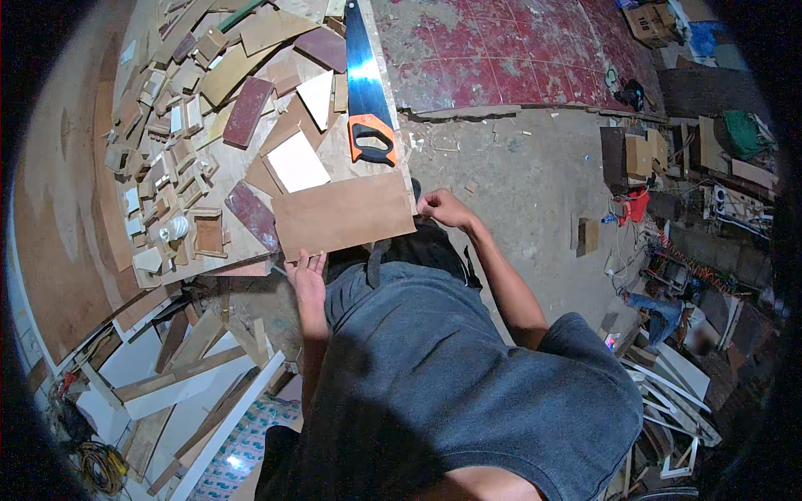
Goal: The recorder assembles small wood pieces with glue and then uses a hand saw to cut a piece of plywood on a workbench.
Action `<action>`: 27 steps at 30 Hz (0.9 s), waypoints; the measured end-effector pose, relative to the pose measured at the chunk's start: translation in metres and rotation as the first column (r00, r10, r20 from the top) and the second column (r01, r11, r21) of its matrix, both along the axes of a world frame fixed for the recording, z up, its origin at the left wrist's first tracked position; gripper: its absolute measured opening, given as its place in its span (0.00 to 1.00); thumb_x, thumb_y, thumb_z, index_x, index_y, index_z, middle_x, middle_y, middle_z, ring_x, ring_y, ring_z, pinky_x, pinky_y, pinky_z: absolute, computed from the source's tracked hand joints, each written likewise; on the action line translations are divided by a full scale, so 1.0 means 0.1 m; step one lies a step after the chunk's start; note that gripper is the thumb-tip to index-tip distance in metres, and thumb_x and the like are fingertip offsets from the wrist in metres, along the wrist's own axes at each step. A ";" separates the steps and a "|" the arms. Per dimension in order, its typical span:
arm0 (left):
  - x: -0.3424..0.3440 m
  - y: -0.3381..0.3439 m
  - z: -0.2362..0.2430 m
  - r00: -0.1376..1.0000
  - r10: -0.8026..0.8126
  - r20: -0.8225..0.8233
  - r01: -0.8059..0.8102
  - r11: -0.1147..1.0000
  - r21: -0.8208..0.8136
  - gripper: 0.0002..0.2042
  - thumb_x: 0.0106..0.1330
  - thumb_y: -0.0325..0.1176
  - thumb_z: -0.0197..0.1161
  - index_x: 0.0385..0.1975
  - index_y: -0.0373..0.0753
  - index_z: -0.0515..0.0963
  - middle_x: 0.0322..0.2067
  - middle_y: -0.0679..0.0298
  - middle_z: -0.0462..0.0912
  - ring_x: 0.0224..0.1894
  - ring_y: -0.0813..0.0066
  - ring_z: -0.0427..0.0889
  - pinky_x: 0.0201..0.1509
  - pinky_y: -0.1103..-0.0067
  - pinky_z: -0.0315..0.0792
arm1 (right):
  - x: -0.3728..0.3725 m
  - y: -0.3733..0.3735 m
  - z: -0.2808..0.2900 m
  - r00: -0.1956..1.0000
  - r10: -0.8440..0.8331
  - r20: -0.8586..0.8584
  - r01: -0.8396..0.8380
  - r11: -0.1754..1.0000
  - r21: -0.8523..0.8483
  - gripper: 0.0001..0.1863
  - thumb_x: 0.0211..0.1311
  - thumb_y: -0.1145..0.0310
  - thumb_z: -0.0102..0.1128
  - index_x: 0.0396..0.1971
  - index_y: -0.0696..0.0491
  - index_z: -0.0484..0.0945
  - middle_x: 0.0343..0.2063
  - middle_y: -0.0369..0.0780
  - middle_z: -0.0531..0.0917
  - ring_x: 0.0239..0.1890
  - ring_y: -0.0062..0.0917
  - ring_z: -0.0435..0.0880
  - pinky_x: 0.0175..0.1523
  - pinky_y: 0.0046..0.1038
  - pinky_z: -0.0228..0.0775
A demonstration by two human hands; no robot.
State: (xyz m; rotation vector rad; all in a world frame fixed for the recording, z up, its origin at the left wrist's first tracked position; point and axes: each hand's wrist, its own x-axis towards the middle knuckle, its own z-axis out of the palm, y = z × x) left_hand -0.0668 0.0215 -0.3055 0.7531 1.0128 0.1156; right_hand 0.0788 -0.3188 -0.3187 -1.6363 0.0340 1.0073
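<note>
A brown rectangular board [347, 213] lies across the near end of the worktable, its near edge close to my waist. My left hand [309, 280] is at the board's near left corner, fingers stretched out and fingertips against its edge. Just off the board's right end is my right hand [447, 209], its fingers curled and pressed together; whatever they may hold is too small to make out. Beyond the board rests a handsaw [371, 92] with an orange and black handle, its blade pointing away. A white rectangular piece [298, 163] lies partly beside the board's far edge.
Wood offcuts and small wooden frames [180, 171] crowd the table's left side, with a light bulb [175, 228] among them. Planks [188, 376] are heaped below left. Red tiled flooring [501, 50] lies ahead. Cables, boxes and a red container [637, 205] line the right.
</note>
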 end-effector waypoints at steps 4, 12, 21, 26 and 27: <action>0.02 0.00 -0.19 0.994 -0.071 0.082 0.073 0.997 -0.016 0.19 0.67 0.28 0.59 0.56 0.39 0.64 0.49 0.59 0.75 0.49 0.59 0.79 0.55 0.65 0.78 | 0.01 -0.24 -0.22 0.993 0.045 0.110 -0.017 0.970 -0.244 0.16 0.64 0.66 0.51 0.20 0.60 0.74 0.19 0.38 0.78 0.26 0.22 0.81 0.35 0.27 0.73; -0.02 -0.20 -0.77 0.996 -0.088 0.023 0.090 0.991 -0.101 0.18 0.69 0.25 0.56 0.56 0.38 0.62 0.54 0.54 0.71 0.51 0.54 0.78 0.57 0.61 0.77 | 0.04 -0.13 -0.74 0.993 -0.095 0.069 0.109 0.966 -0.234 0.15 0.60 0.64 0.61 0.43 0.56 0.79 0.30 0.41 0.85 0.28 0.23 0.85 0.31 0.27 0.73; 0.16 -0.38 -1.09 0.875 -0.171 -0.452 0.269 0.950 0.160 0.20 0.65 0.31 0.62 0.50 0.37 0.59 0.43 0.49 0.77 0.37 0.56 0.85 0.38 0.68 0.83 | -0.11 -0.09 -1.46 0.969 -0.234 0.076 0.244 0.955 -0.170 0.11 0.51 0.68 0.69 0.33 0.55 0.82 0.26 0.35 0.83 0.29 0.19 0.79 0.38 0.24 0.73; 0.20 -0.40 -1.02 0.757 -0.236 -0.609 0.503 0.806 0.313 0.25 0.61 0.38 0.68 0.48 0.35 0.60 0.35 0.50 0.80 0.25 0.65 0.84 0.25 0.73 0.80 | -0.06 -0.09 -1.40 0.965 -0.158 0.208 0.203 0.954 -0.220 0.10 0.55 0.73 0.63 0.37 0.59 0.80 0.29 0.39 0.85 0.31 0.21 0.83 0.41 0.25 0.75; 0.21 -0.43 -0.98 0.703 -0.257 -0.663 0.555 0.781 0.287 0.25 0.61 0.39 0.68 0.49 0.35 0.60 0.35 0.51 0.80 0.24 0.66 0.83 0.24 0.74 0.79 | -0.07 -0.11 -1.40 0.965 -0.124 0.231 0.185 0.946 -0.266 0.10 0.55 0.73 0.63 0.37 0.58 0.80 0.29 0.38 0.85 0.32 0.21 0.83 0.41 0.24 0.75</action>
